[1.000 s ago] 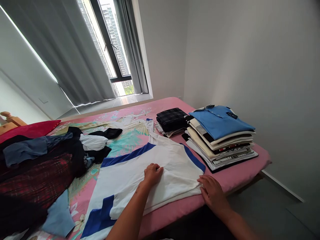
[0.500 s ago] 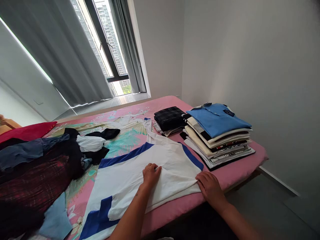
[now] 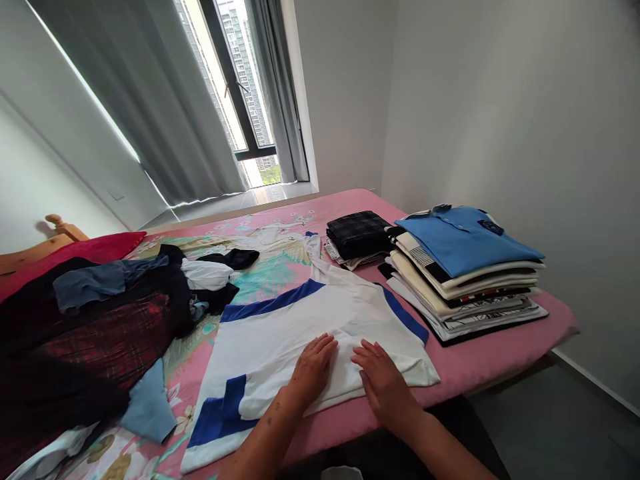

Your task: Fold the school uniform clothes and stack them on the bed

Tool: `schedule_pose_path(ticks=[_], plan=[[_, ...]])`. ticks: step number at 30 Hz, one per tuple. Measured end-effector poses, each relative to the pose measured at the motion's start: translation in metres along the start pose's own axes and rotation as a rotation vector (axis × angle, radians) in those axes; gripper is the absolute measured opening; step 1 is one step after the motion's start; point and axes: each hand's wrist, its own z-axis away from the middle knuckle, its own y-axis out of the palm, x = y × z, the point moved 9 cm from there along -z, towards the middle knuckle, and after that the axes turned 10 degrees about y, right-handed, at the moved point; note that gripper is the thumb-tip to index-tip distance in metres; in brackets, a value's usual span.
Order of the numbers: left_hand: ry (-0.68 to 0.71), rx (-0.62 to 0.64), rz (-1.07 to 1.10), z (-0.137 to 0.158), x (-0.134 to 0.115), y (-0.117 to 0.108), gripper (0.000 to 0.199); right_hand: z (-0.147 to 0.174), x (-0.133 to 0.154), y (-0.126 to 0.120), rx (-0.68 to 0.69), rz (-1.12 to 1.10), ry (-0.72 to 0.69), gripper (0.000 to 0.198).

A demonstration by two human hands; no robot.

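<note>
A white garment with blue trim (image 3: 280, 340) lies spread on the bed, its near side folded over and one sleeve reaching toward the back. My left hand (image 3: 314, 370) rests on its middle with the fingers stretched out. Just to the right, my right hand (image 3: 383, 380) is over the near folded part, fingers extended and slightly apart. Neither hand grips the cloth. Part of the garment is hidden under my hands and forearms.
Right of the garment stands a tall stack of folded clothes (image 3: 465, 300) topped by a blue shirt (image 3: 465, 237). Behind it sits a folded dark checked garment (image 3: 359, 233). Loose dark clothes (image 3: 115, 327) are heaped at the left on the pink bed (image 3: 555, 320). A grey wall rises at the right.
My right hand has let go of the garment's right edge and moved left, beside my left hand. The view has swung somewhat to the left.
</note>
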Motion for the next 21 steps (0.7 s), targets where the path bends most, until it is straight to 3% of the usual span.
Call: schedule_pose_path(ticks=[3, 6, 11, 16, 21], plan=[[-0.058, 0.151, -0.121, 0.006, 0.008, 0.017, 0.048, -0.01, -0.003, 0.042, 0.18, 0.098, 0.098, 0.046], [-0.092, 0.207, -0.144, 0.011, 0.016, 0.026, 0.057, -0.004, -0.024, 0.072, 0.323, 0.206, 0.247, 0.061], [-0.09, 0.196, -0.126, 0.019, 0.009, 0.021, 0.061, 0.001, -0.032, 0.077, 0.368, 0.291, 0.323, 0.065], [-0.174, 0.13, -0.165, 0.037, 0.003, 0.007, 0.06, -0.015, -0.004, 0.083, 0.326, 0.29, 0.152, 0.056], [-0.349, 0.148, -0.204, 0.088, 0.027, -0.004, 0.075, -0.009, -0.003, 0.111, 0.312, 0.286, 0.058, 0.061]])
